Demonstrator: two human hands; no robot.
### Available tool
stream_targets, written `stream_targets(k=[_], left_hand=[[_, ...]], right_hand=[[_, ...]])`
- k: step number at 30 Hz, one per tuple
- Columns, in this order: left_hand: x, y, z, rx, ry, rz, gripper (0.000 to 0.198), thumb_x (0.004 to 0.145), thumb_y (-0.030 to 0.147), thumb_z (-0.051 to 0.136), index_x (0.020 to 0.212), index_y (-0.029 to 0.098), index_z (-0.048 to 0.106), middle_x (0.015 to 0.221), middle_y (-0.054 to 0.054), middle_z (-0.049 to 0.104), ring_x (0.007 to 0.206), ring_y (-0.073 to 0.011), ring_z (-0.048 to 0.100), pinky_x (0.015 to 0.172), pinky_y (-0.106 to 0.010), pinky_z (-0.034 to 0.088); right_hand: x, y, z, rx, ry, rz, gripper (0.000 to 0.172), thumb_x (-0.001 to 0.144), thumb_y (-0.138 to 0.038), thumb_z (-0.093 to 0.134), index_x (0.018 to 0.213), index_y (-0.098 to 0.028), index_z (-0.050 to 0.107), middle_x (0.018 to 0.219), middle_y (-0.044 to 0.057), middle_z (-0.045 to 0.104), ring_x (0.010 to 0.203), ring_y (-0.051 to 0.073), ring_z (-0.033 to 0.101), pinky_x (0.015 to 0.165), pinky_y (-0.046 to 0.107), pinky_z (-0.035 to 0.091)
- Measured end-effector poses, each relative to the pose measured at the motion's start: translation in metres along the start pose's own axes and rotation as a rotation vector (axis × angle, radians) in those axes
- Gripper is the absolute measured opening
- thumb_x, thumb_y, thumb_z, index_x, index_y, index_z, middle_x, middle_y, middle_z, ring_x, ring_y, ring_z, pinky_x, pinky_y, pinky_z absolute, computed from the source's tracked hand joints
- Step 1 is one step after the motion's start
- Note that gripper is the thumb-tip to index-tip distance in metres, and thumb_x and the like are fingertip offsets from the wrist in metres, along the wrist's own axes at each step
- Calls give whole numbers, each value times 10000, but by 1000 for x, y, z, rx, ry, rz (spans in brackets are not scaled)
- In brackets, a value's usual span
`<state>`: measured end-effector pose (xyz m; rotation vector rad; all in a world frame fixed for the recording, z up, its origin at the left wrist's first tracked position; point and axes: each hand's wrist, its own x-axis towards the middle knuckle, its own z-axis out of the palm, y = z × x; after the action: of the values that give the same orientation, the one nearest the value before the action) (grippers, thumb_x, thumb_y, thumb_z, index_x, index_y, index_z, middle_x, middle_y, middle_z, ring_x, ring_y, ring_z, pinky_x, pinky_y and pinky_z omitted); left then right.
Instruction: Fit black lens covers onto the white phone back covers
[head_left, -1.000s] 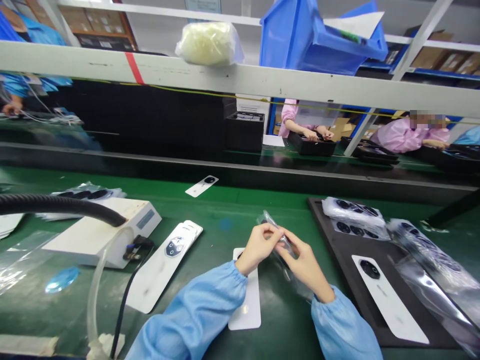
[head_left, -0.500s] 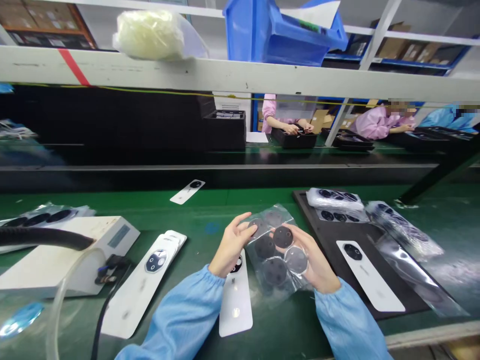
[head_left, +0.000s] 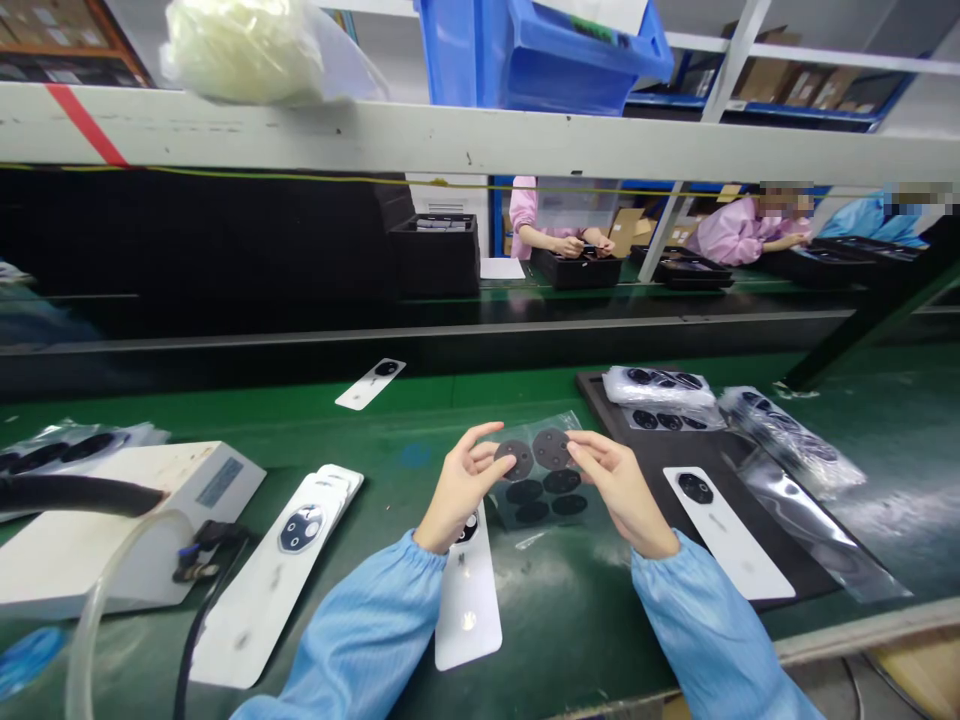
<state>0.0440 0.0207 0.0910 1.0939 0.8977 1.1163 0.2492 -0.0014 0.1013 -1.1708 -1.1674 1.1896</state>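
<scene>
Between my hands is a clear plastic sheet bearing several round dark camera lens covers with small holes. My left hand pinches its upper left edge by one disc, thumb on top. At the upper right edge my right hand grips it with thumb and fingers by another disc. Below my left hand lies a white phone back panel, its dark camera circle partly hidden by the hand. Farther left is a stack of similar white panels with a dark camera circle on the top one.
A white box-shaped device with a black hose stands at left. On the right, a dark foam board carries a white panel and bagged lens covers. Another panel lies farther back. Co-workers sit across the line.
My right hand has shifted from supporting the sheet's right side underneath to pinching its upper right edge. The sheet has tilted, its lower part now leaning away. The view has shifted slightly.
</scene>
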Motion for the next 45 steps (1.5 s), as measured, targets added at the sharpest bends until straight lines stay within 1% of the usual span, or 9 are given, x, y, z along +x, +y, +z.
stream_targets(k=[5,16,22,25,29,32,35,39,45], left_hand=[[-1,2,-4,8,51,72,449,760,311,734,1150,168,562,894,-15,668,774,-97,633,708,-197,507],[3,8,-13,99,103,151,245,830,360,650,958,150,650,880,-63,714,835,-158,673,728,-262,544],[15,35,1,247,78,331,157,807,324,672,837,176,715,925,-62,693,917,-178,631,729,-246,503],[8,38,1,393,59,443,141,825,314,650,837,207,742,908,-57,665,861,-166,619,626,-224,483],[-18,7,-13,332,-55,227,177,838,323,636,902,197,742,987,-70,669,791,-153,665,699,-254,550],[-40,-24,-21,255,-67,8,224,823,346,653,916,164,743,990,-98,704,883,-189,684,852,-305,553],[-59,-44,-20,270,-23,-104,261,824,382,645,899,151,740,1003,-112,704,915,-200,680,861,-312,557],[-75,-52,-10,263,55,-174,254,749,384,719,805,137,709,1082,-122,658,931,-205,679,877,-311,559],[-83,-54,-3,168,120,-393,369,701,345,774,997,165,649,1043,-99,706,947,-197,688,913,-325,546]], right_hand=[[1,-4,-3,-23,41,-18,389,773,-496,736,1029,-205,695,889,64,727,822,230,665,630,286,487],[4,-10,-9,-48,44,-42,364,792,-473,729,1049,-217,702,948,62,726,869,232,669,712,313,520],[5,-31,-23,-192,153,-353,200,826,-371,709,985,-255,741,1032,40,716,1006,275,643,973,465,482],[-12,-36,-34,-436,81,-569,163,902,-265,615,990,-305,746,1086,16,699,1055,264,624,1007,474,464],[-50,2,-44,-779,-129,-700,374,938,-138,497,1189,-368,653,1199,-14,655,1162,250,566,1030,506,449],[-80,45,-45,-913,-239,-651,487,927,-77,440,1300,-365,563,1263,-14,617,1192,247,551,964,486,516],[-102,73,-44,-967,-268,-588,537,907,-32,411,1322,-344,548,1301,-14,588,1213,240,536,946,456,541],[-116,83,-45,-1008,-284,-526,529,900,-17,400,1313,-304,564,1348,-9,549,1276,238,474,980,450,525],[-119,84,-55,-962,-310,-428,561,879,-13,366,1350,-280,517,1412,0,484,1335,233,399,1093,508,411]])
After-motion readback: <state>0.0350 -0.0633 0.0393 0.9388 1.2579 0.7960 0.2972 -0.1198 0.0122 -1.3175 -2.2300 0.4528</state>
